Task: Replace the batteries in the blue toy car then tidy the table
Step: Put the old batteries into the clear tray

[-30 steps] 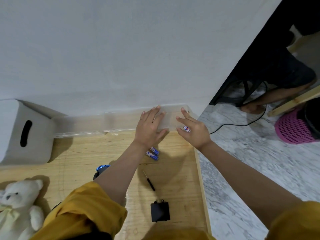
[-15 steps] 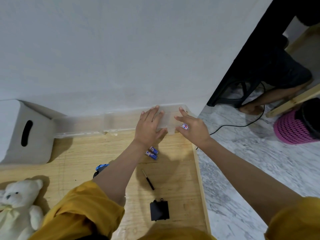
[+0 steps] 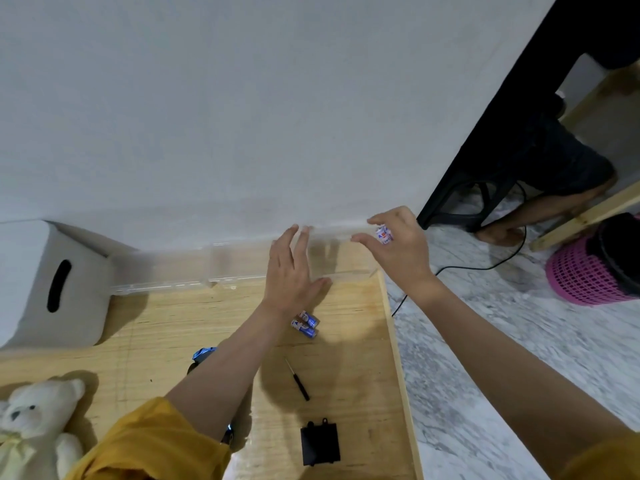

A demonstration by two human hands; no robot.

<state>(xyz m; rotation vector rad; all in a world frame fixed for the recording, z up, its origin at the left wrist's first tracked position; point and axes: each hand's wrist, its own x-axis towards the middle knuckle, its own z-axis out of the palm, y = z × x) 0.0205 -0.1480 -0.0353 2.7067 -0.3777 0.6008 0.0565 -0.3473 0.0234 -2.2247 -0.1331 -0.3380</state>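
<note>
A long clear plastic box (image 3: 180,271) lies along the wall at the back of the wooden table (image 3: 346,341). My left hand (image 3: 291,271) rests flat on the box's right part, fingers spread. My right hand (image 3: 398,247) hovers above the box's right end and holds a battery (image 3: 383,234) between its fingers. Two blue batteries (image 3: 305,323) lie on the table just below my left wrist. The blue toy car (image 3: 202,355) is mostly hidden under my left forearm. A small black screwdriver (image 3: 297,379) and the black battery cover (image 3: 320,445) lie nearer to me.
A white tissue box (image 3: 52,282) stands at the back left. A white teddy bear (image 3: 31,427) lies at the front left. The table's right edge (image 3: 398,358) drops to a marble floor with a black cable, a pink basket (image 3: 588,275) and another person's legs.
My right hand has lifted off the clear box and risen with the battery. My left hand has stayed on the box, its fingers raised slightly.
</note>
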